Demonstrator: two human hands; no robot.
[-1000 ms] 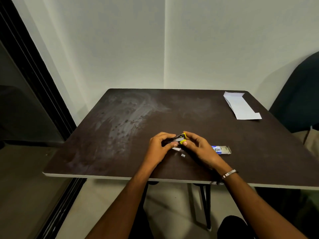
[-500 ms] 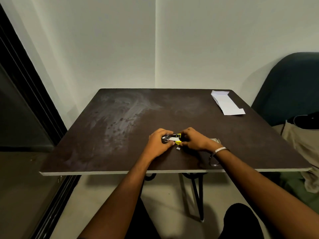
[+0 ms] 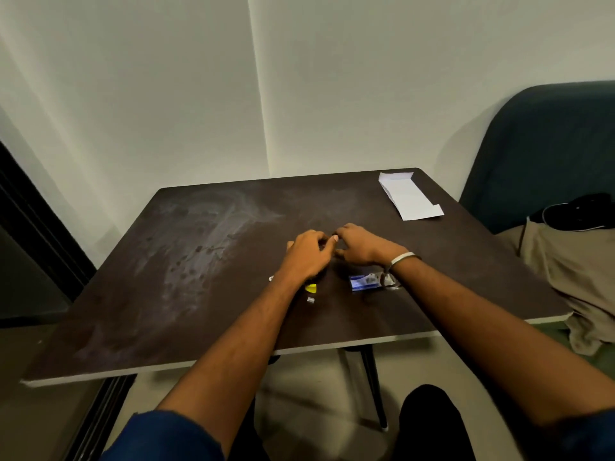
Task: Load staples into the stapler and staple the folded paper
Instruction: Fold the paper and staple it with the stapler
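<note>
Stapler [image 3: 311, 288]: only a yellow end shows, on the tabletop [image 3: 199, 294] beneath the left wrist. Left hand [image 3: 307, 252] and right hand [image 3: 361, 244] meet at its 12 o'clock, fingers curled; what they pinch cannot be told. Staple box [image 3: 364, 282] at 3 o'clock; folded paper [image 3: 411, 199] at 1 o'clock, well apart. Step, as judged: loading staples. Next: seating the strip squarely.
</note>
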